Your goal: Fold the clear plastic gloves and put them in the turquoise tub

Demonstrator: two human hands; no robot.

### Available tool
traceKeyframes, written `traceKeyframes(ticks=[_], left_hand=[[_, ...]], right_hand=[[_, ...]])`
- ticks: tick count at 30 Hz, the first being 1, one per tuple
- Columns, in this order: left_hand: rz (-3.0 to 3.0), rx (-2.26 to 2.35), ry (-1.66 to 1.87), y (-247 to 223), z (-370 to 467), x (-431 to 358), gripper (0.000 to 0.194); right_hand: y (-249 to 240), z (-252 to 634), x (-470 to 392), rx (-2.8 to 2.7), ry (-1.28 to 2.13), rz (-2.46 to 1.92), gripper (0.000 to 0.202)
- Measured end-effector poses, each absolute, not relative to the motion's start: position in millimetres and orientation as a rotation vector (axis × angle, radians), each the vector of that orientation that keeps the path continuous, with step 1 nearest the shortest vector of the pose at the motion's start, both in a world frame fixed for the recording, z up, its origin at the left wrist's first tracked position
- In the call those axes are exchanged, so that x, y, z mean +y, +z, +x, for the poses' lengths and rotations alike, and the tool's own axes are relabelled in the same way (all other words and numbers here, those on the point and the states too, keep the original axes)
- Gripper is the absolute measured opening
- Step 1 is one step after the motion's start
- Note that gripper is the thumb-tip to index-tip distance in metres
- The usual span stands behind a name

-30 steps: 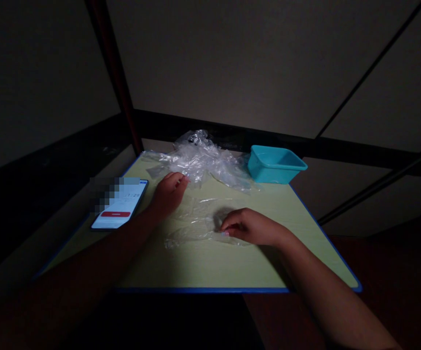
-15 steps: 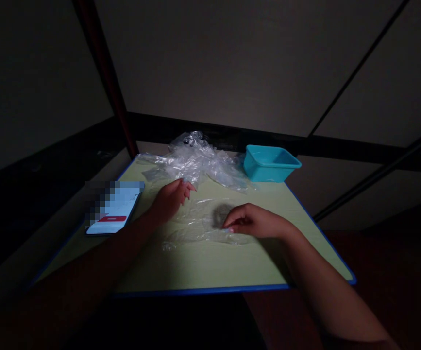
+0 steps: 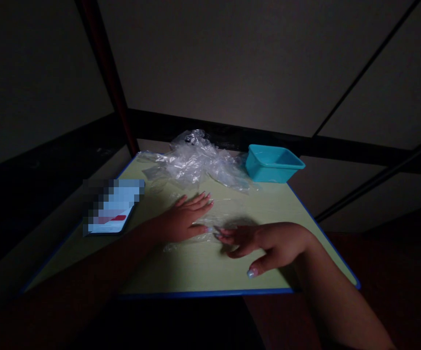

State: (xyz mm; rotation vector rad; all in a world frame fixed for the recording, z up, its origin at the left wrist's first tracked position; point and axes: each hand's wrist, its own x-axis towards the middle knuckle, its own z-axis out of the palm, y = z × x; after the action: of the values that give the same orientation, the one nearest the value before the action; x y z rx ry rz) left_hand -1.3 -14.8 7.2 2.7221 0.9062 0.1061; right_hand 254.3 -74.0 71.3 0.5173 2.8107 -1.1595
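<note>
A thin clear plastic bag (image 3: 225, 211) lies flat on the pale green table (image 3: 195, 272), partly under both hands. My left hand (image 3: 188, 218) rests on its left part, palm down with the fingers spread. At the bag's right part is my right hand (image 3: 261, 243), fingers apart, its fingertips close to my left thumb and its own thumb stretched toward the table's front edge. Neither hand grips anything. Behind them a heap of crumpled clear plastic bags (image 3: 195, 163) spreads along the back of the table.
A turquoise plastic basket (image 3: 274, 170) stands at the back right corner, beside the heap. Near the left edge lies a phone (image 3: 117, 209) with its screen lit, partly pixelated. The table has a blue rim, and dark panels rise behind it.
My left hand has come down and nearer, its fingers now spread on the bag. My right hand has opened from a pinch and turned palm down. The bag looks flatter.
</note>
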Motion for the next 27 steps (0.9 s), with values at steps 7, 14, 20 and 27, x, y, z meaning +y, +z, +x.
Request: traceKeyframes(ticks=[7, 14, 20, 27], left_hand=[[2.7, 0.853, -0.081, 3.7, -3.7, -12.7, 0.067], [2.706, 0.865, -0.097, 3.7, -3.7, -11.9, 0.068], [2.697, 0.843, -0.072, 3.1, -4.5, -10.2, 0.068], [2.687, 0.916, 0.005, 5.9, -1.3, -13.1, 0.062]], right_hand=[[67.8, 252.9, -81.0, 2.8, -1.068, 0.59, 0.051], [64.0, 254.3, -77.9, 2.782, -1.141, 0.615, 0.05], [67.4, 252.1, -77.7, 2.801, -1.03, 0.646, 0.047], [66.6, 254.5, -74.0, 2.826, -1.068, 0.708, 0.047]])
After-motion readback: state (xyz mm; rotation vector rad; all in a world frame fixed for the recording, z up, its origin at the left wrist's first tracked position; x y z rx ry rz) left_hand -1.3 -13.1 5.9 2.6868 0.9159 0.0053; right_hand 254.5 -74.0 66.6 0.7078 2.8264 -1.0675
